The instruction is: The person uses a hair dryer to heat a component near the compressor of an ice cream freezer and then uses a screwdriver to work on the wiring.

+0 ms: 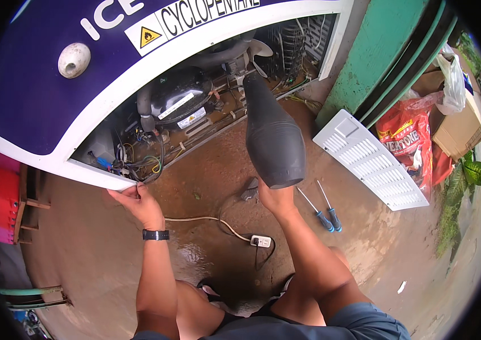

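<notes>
Gripping the lower white edge of the large blue-and-white freezer cabinet (36, 85), the left hand (138, 201) curls its fingers over the rim at the corner of the open machine bay; a black wristwatch (155, 234) bands the wrist. The right hand (277, 198) is closed around the wide rear end of a matte black, cone-shaped plastic blower (271, 136), whose narrow nozzle points up into the bay near a pale fan blade (260, 51).

Inside the bay sits a glossy black rounded compressor (178, 96) with white labels, a tangle of coloured wires (138, 161) hanging at its left (the wiring crowds the opening just above the left hand's fingers). The cabinet skin is smooth, with a round white plug (74, 59) set in the blue face.

The ground is damp, brownish rough concrete (206, 187), darker and wet near the knees. A cream cable (206, 219) runs across it to a small white socket block (261, 241). Two slim screwdrivers with blue handles (326, 212) lie side by side just right of the right forearm, and a white slatted plastic grille panel (370, 158) lies flat further right, beside a red printed sack (407, 141) and a brown cardboard box (458, 133). A green painted wall edge (387, 51) bounds the upper right. Open floor stretches between the forearms and to the lower right.
</notes>
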`<state>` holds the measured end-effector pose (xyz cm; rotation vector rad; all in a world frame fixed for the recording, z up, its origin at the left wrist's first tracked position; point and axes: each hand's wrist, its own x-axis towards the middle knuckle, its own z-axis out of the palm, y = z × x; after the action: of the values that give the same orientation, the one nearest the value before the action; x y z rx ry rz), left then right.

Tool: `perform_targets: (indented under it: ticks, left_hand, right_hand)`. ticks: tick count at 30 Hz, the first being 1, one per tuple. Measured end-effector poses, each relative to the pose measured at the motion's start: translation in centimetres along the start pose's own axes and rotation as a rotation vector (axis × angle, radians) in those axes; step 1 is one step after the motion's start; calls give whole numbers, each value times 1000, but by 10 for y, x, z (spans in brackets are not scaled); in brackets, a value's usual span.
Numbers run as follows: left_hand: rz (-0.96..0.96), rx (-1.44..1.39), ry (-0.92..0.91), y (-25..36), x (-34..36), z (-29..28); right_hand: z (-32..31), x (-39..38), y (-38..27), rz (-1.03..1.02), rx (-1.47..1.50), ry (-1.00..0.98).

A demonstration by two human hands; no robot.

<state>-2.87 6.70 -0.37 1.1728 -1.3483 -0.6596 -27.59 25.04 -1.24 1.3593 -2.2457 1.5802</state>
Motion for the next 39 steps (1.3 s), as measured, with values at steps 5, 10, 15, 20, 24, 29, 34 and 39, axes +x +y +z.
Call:
perform_targets:
  ticks: [5, 10, 15, 20, 24, 29, 34, 39]
  left_hand:
    - [-25, -29, -21, -9, 2, -3]
    - [-26, 1, 1, -13, 3, -1]
    - [5, 10, 23, -4, 0, 2]
    - [0, -2, 0, -4, 0, 0]
    - [-2, -29, 5, -2, -1, 0]
    - [-19, -51, 33, -4, -1, 4]
    - [-18, -43, 59, -2, -1, 3]
    - [-41, -33, 8, 2, 2, -6]
  right_hand:
    - [-1, 16, 12, 41, 161, -9]
    - [12, 17, 13, 123, 307, -12]
    - [27, 16, 9, -52, 102, -23]
    - [15, 13, 25, -41, -111, -67]
    - [-1, 16, 30, -82, -273, -74]
    - [-8, 33, 27, -213, -476, -12]
    - [-26, 55, 26, -321, -618, -50]
    - [-32, 74, 26, -438, -736, -2]
